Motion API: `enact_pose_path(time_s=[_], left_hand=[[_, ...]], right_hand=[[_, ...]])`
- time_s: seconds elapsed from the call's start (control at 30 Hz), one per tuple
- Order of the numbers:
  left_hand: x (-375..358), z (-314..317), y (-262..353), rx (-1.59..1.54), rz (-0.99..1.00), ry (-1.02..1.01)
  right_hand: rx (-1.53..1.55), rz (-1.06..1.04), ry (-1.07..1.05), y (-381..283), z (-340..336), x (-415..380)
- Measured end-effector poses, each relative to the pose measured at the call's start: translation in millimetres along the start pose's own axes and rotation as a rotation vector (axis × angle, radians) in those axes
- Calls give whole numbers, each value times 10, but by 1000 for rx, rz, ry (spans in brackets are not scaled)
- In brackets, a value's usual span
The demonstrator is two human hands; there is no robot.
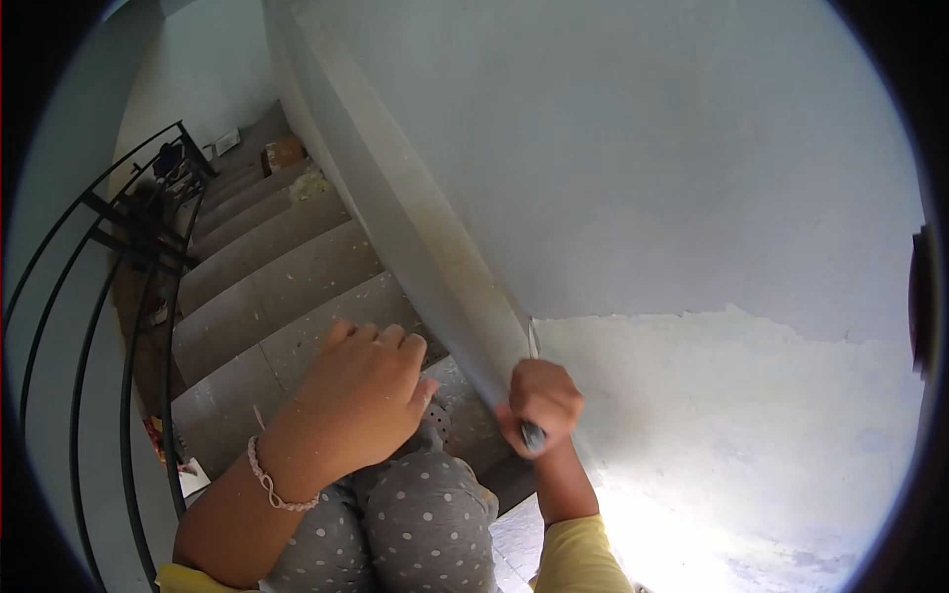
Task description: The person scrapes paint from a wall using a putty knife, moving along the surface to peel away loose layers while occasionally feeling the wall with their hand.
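My right hand (pixel 547 400) is wrapped round the handle of a scraper (pixel 534 435), whose dark handle end pokes out below the fist. Its thin blade points up and meets the wall (pixel 692 395) at the inner corner by the ledge, right at the ragged paint edge. My left hand (pixel 374 381) hovers over my knees with its back toward me, fingers loosely bent and thumb apart. Nothing shows in it, though the palm is hidden.
Concrete stairs (pixel 287 247) with pale flakes run down ahead, beside a sloping ledge (pixel 395 168). A black metal railing (pixel 129 376) curves along the left. A brown box (pixel 284 154) sits on a lower step. My knees in dotted grey trousers (pixel 425 514) are below.
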State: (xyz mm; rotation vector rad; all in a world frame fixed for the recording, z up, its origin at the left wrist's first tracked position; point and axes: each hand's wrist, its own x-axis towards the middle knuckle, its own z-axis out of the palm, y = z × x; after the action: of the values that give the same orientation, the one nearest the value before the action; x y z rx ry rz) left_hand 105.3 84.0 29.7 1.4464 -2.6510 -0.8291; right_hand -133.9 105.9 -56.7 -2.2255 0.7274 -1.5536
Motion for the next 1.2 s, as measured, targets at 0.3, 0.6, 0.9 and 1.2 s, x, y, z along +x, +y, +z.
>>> enact_pose_path(time_s=[0.3, 0.6, 0.9, 1.2], left_hand=[[-18, -30, -36, -19, 16, 37], [-58, -18, -61, -25, 21, 80], [-45, -20, -55, -21, 38, 96], [-8, -24, -71, -14, 21, 57]], right_hand=[[-50, 17, 19, -179, -68, 135], [-48, 57, 42, -53, 7, 37], [-125, 118, -84, 67, 118, -81], [-202, -15, -305, 191, 196, -253]])
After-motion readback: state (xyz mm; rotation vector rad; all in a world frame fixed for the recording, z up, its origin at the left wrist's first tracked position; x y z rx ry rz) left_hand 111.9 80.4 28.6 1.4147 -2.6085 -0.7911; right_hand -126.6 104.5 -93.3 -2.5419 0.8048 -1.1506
